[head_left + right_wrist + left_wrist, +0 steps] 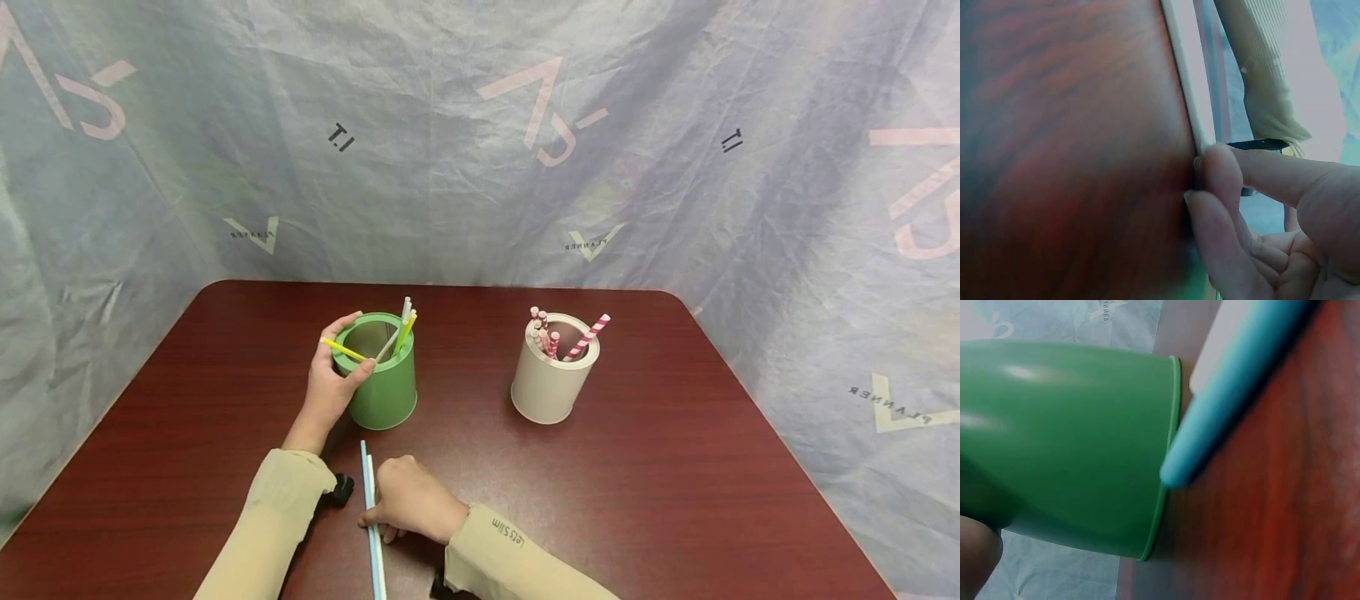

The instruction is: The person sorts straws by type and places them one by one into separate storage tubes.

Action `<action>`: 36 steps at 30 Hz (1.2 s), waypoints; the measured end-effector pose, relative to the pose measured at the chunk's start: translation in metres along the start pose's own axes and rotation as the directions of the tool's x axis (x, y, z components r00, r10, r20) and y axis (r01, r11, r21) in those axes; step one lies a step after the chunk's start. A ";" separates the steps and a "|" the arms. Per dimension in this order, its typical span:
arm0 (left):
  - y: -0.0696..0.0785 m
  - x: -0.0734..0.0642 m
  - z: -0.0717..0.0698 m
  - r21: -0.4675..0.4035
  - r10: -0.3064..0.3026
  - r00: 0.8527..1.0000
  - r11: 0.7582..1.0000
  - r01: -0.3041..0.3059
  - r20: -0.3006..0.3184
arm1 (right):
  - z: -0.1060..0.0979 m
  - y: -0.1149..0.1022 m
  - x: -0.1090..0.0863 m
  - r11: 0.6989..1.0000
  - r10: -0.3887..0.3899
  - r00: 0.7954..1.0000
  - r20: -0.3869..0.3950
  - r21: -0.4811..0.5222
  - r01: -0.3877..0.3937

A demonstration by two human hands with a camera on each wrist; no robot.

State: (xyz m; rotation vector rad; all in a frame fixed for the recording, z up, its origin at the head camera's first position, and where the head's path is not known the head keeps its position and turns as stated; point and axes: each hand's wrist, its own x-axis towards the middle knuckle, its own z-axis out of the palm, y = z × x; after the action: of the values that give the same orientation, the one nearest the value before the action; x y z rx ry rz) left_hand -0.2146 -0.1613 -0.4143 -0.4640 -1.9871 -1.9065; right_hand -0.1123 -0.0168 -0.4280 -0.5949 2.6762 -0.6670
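Note:
My left hand (333,375) grips the green can (386,400) from its left side, thumb over the near rim. Inside the can stand yellow, green and pale paper straws; one yellow straw (343,347) leans out to the left above the hand. In front of the can, a blue straw (366,467) and a white straw (381,571) lie side by side. My right hand (416,498) pinches these two between thumb and fingers. The right wrist view has the fingertips right at the white straw (1192,75); the left wrist view shows the blue straw's tip (1175,472) near the can's base.
A cream can (547,387) holding several red-and-white striped straws (588,336) stands to the right of the green one on the dark red table (637,467). Grey printed fabric (427,150) hangs behind the table and along its sides.

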 end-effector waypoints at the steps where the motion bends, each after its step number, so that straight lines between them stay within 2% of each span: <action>1: 0.005 -0.001 0.001 0.000 -0.003 1.000 1.000 0.003 0.001 | 0.000 0.000 0.000 1.000 0.010 1.000 0.006 0.023 -0.011; 5: 0.019 -0.003 0.004 0.004 -0.010 1.000 1.000 0.010 0.003 | -0.001 -0.001 0.000 0.994 0.052 0.998 0.034 0.099 -0.056; 14: 0.019 -0.004 0.003 -0.001 -0.002 1.000 1.000 0.002 0.002 | -0.001 0.000 0.000 0.976 0.053 0.996 0.066 0.208 -0.066; 19: 0.017 -0.004 0.004 -0.006 0.004 1.000 1.000 -0.004 0.003 | -0.002 0.002 0.000 0.973 0.045 0.996 0.077 0.221 -0.061; 23: 0.018 -0.003 0.003 -0.006 0.008 1.000 1.000 -0.008 0.007 | -0.004 0.005 -0.001 0.972 0.037 0.998 0.055 0.228 -0.049; 30: 0.020 -0.003 0.003 0.007 -0.011 1.000 1.000 0.011 0.000 | -0.006 0.009 -0.002 0.988 0.010 0.999 0.030 0.155 -0.015; 36: 0.021 -0.004 0.005 -0.004 -0.008 1.000 1.000 0.008 0.001 | -0.006 0.013 -0.002 0.971 0.028 0.998 0.061 0.237 -0.042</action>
State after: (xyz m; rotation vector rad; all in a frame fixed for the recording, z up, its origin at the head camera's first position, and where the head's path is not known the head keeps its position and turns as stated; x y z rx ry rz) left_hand -0.2020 -0.1558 -0.3976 -0.4583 -1.9896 -1.9157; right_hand -0.1167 -0.0031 -0.4288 -0.4928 2.4981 -0.9293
